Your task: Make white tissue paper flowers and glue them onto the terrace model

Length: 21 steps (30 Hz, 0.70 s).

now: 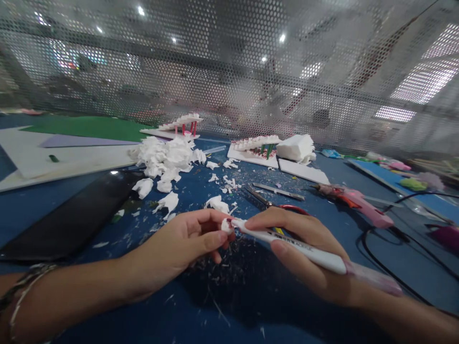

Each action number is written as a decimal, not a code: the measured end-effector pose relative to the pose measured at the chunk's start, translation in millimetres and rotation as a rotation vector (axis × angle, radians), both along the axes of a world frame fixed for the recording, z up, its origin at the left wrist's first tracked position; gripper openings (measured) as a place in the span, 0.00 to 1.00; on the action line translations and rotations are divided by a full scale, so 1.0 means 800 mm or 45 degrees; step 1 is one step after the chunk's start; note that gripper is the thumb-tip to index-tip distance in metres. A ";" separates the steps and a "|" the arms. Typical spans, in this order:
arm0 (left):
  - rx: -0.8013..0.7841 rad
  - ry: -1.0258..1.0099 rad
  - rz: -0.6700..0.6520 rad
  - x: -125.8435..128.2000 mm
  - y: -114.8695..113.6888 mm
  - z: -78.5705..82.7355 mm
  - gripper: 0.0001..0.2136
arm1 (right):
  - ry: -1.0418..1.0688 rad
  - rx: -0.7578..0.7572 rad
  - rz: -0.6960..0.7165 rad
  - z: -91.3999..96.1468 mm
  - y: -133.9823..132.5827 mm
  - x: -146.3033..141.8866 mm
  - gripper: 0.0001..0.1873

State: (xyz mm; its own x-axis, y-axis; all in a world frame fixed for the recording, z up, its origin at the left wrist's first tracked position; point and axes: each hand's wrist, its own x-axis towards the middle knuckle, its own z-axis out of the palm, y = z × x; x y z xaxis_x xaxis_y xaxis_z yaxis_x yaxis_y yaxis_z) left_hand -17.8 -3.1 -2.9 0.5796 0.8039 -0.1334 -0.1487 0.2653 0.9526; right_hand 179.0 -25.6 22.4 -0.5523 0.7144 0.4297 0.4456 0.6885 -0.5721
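Between the thumb and fingers of my left hand (193, 241) is a small white paper ball (226, 225) with a dark red patch on it. My right hand (311, 253) grips a white acrylic marker (301, 248) like a pen, its tip touching the ball at the red patch. The marker's rear end is a translucent pinkish colour. Just beyond my hands lie scissors (263, 198) with red handles, partly hidden by my right hand, and a torn piece of white paper (217, 204).
Crumpled white tissue (165, 157) is heaped behind a black phone-like slab (71, 215). Two small stair models, one with red posts (184, 125) and one with green posts (256, 148), stand at the back. A craft knife (278, 191) and corded pink glue gun (355, 200) lie right.
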 end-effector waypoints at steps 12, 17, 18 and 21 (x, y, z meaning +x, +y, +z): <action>-0.087 -0.099 0.032 0.001 0.003 -0.002 0.03 | 0.083 -0.016 0.030 -0.002 -0.002 0.003 0.12; -0.165 -0.128 0.018 0.001 0.004 -0.001 0.04 | 0.088 0.007 0.075 0.001 -0.002 0.002 0.13; -0.174 -0.144 0.004 0.001 0.003 -0.001 0.04 | 0.080 -0.002 0.073 0.001 -0.002 0.003 0.13; -0.188 -0.188 -0.021 0.001 0.002 -0.002 0.04 | 0.097 0.004 0.019 0.001 -0.001 0.005 0.11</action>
